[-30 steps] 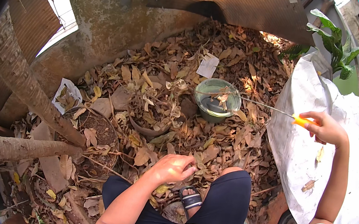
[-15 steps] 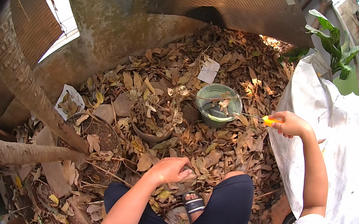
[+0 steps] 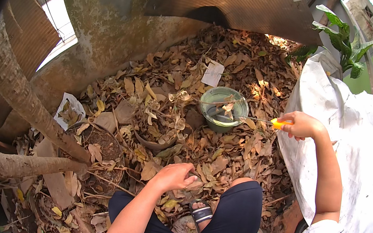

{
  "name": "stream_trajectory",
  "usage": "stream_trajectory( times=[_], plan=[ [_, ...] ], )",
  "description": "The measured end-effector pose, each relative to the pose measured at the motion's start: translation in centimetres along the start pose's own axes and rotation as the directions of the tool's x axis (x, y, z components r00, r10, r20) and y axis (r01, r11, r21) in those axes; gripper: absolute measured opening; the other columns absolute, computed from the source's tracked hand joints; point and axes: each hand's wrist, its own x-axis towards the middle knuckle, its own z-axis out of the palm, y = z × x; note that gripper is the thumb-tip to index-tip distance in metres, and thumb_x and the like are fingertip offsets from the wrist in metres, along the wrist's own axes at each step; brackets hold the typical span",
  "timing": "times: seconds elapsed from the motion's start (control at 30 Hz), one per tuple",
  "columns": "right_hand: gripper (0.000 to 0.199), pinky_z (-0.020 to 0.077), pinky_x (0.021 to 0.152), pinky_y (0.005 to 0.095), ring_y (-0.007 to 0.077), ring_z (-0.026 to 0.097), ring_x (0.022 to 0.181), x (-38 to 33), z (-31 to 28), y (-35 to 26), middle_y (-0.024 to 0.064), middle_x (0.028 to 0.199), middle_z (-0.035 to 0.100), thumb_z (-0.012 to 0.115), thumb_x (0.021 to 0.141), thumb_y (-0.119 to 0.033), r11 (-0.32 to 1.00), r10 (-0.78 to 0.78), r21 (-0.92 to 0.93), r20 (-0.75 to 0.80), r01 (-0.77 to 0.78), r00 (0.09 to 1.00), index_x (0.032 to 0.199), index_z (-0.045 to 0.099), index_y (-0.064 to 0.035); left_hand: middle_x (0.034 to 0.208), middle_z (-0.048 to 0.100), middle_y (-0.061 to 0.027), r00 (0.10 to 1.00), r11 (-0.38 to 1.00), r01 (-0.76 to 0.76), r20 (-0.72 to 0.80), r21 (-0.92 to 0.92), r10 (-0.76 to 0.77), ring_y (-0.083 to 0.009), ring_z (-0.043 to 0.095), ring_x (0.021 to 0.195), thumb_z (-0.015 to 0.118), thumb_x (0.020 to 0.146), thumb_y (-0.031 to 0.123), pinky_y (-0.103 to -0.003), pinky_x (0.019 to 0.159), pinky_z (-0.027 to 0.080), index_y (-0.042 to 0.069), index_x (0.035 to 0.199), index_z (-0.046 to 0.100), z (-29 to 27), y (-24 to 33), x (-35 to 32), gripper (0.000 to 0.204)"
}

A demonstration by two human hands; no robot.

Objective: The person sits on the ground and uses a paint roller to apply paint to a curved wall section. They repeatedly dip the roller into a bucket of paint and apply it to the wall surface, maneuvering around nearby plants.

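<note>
Looking down, I see my right hand (image 3: 302,126) at the right of the frame, fingers curled around the yellow handle (image 3: 281,124) of a thin metal tool (image 3: 256,120). Since a second ago this hand has drawn left, and the tool's tip now reaches the rim of the green bucket (image 3: 223,108) at centre, so work at the bucket seems underway. My left hand (image 3: 174,176), lower centre, has stayed pressed on the dry leaves (image 3: 219,154), fingers loosely bent, holding nothing. A white sack (image 3: 356,153) hems in the right edge, tree trunks (image 3: 23,104) the left, a concrete wall (image 3: 112,36) the top; open leaf litter lies around the bucket
</note>
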Motion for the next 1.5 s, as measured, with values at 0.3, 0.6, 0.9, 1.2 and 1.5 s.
stream_trajectory(
  times=[0.3,0.6,0.9,1.2,1.5],
  plan=[
    [0.037,0.0518,0.055,0.0303,0.0139,0.063,0.057,0.7,0.3,1.4,0.0061,0.075,0.068,0.062,0.094,-0.025,0.995,-0.088,-0.054,-0.087,0.083,0.992,0.129,0.065,-0.0131,0.093,0.067,-0.0196,1.000,1.000,-0.001,-0.026,-0.017,0.001,-0.0370,0.065,0.094,0.061,0.093,0.038,-0.047,0.081,0.050,-0.001,0.104,0.058,0.2,-0.2,-0.5,0.040],
    [0.035,0.0551,0.070,0.0334,0.0166,0.069,0.068,1.5,1.0,1.7,0.0113,0.090,0.073,0.065,0.091,-0.023,0.996,-0.083,-0.053,-0.109,0.078,0.991,0.124,0.067,-0.0102,0.093,0.068,-0.0162,0.999,0.998,0.049,0.002,0.037,-0.049,-0.0340,0.066,0.091,0.062,0.093,0.038,-0.044,0.080,0.051,0.002,0.111,0.062,-0.2,0.3,-0.2,0.041],
    [0.037,0.0525,0.061,0.0314,0.0141,0.064,0.059,0.1,-1.2,1.6,0.0071,0.079,0.070,0.066,0.092,-0.024,0.991,-0.127,-0.058,-0.090,0.122,0.988,0.127,0.065,-0.0126,0.092,0.067,-0.0165,0.999,0.999,0.029,-0.045,0.032,-0.028,-0.0352,0.065,0.090,0.063,0.093,0.038,-0.045,0.078,0.050,0.002,0.108,0.061,0.3,-0.9,-0.1,0.039],
    [0.036,0.0523,0.064,0.0327,0.0157,0.064,0.061,0.5,-0.4,2.6,0.0086,0.080,0.071,0.066,0.091,-0.024,0.976,-0.209,-0.101,-0.154,0.195,0.966,0.125,0.067,-0.0114,0.093,0.067,-0.0167,0.999,0.999,0.040,-0.034,0.021,-0.039,-0.0349,0.065,0.090,0.062,0.093,0.038,-0.045,0.078,0.050,0.003,0.109,0.061,0.1,-0.7,0.0,0.039],
    [0.035,0.0539,0.076,0.0383,0.0256,0.070,0.077,0.0,1.0,2.1,0.0145,0.092,0.073,0.066,0.089,-0.025,0.990,-0.140,-0.048,-0.186,0.134,0.973,0.119,0.068,-0.0070,0.094,0.067,-0.0171,0.998,0.998,0.059,-0.010,0.020,-0.059,-0.0357,0.065,0.093,0.061,0.094,0.039,-0.045,0.080,0.050,0.003,0.111,0.061,0.1,-0.7,-0.2,0.041]
  ],
)
